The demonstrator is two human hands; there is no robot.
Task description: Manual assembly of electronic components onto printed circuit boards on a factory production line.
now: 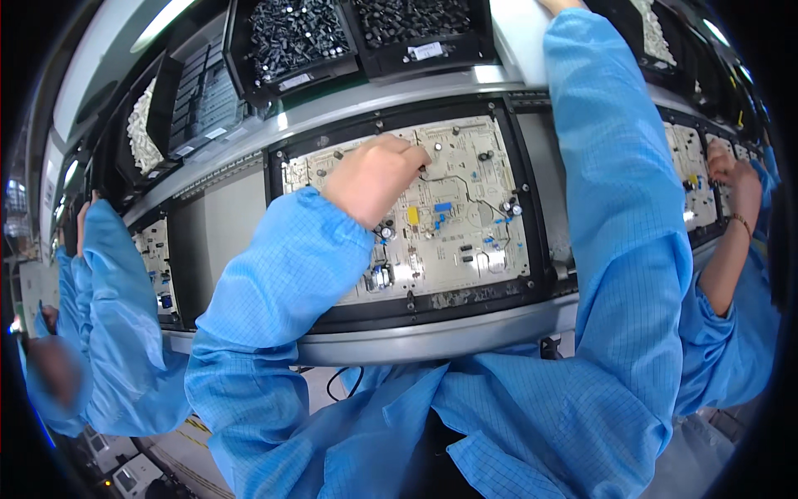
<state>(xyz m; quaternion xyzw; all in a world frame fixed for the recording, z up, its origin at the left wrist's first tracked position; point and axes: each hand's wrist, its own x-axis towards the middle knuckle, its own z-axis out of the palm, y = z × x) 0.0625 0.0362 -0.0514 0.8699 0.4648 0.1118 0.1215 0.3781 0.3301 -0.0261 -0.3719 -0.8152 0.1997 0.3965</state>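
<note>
On the black tray point(532, 208) at the bench edge lies a pale circuit board point(449, 224). Over its upper left part rests the left hand point(374, 176), fingers point(413, 155) curled and pressed together, their tips touching the board beside a small round part point(437, 146). Whether they pinch anything cannot be told. Up past the top edge reaches the right arm point(615, 166) in its blue sleeve; its hand is mostly out of view near the parts bins point(416, 37).

Left hand point(376, 176) on pale circuit board point(465, 241) in black tray point(532, 208); right sleeve point(615, 191) toward upper bins point(291, 37).
</note>
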